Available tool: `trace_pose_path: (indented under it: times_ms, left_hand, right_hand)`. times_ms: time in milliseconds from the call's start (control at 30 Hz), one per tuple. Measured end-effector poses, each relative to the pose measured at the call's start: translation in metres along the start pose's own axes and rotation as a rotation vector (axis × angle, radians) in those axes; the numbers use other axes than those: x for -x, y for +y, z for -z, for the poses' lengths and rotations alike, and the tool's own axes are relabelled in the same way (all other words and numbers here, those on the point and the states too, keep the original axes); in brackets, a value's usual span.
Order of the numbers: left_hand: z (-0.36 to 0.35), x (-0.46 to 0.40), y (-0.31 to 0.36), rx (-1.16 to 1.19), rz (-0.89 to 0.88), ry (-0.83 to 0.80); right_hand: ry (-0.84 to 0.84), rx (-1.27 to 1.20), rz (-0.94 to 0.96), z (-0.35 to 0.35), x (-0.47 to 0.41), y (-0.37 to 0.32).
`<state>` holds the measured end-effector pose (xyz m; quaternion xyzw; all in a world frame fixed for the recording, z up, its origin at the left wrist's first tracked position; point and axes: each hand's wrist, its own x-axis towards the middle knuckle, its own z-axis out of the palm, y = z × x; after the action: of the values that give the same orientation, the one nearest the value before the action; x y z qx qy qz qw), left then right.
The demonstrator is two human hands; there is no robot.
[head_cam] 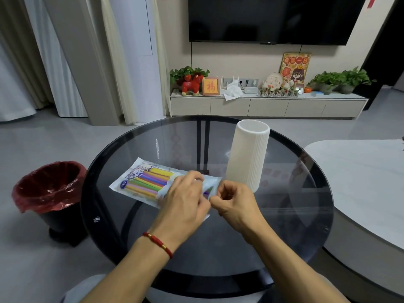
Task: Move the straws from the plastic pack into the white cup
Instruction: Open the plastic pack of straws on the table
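A clear plastic pack (140,182) lies flat on the round glass table (295,215), with several coloured straws (150,180) inside it. My left hand (185,204) presses on and grips the pack's right end. My right hand (236,204) pinches the same end of the pack from the right, fingers closed on the plastic. A tall white ribbed cup (249,156) stands upright just behind my right hand, its mouth facing up. The pack's open end is hidden under my fingers.
A black bin with a red liner (50,189) stands on the floor left of the table. A white low table (360,171) sits to the right. A TV cabinet with plants and ornaments (262,103) runs along the far wall.
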<state>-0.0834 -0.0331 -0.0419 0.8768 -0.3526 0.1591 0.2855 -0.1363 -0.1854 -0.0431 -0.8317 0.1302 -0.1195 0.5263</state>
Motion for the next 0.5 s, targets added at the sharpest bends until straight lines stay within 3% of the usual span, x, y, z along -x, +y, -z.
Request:
trace_pose_path:
  times_ms: [67,200,400,500]
  left_hand:
    - [0.011,-0.005,-0.007,0.101,0.012,0.068]
    - [0.013,0.001,-0.017,0.068,-0.015,-0.019]
    - [0.008,0.005,-0.021,0.027,0.023,-0.12]
    - [0.019,0.002,-0.023,0.03,0.01,-0.248]
  right_hand:
    - [-0.008,0.035,-0.043,0.001,0.0,0.002]
    - [0.07,0.283,0.032,-0.007,0.004,0.006]
    - [0.237,0.491,0.548,-0.016,-0.001,0.0]
    - [0.307,0.561,0.663,-0.015,-0.01,0.006]
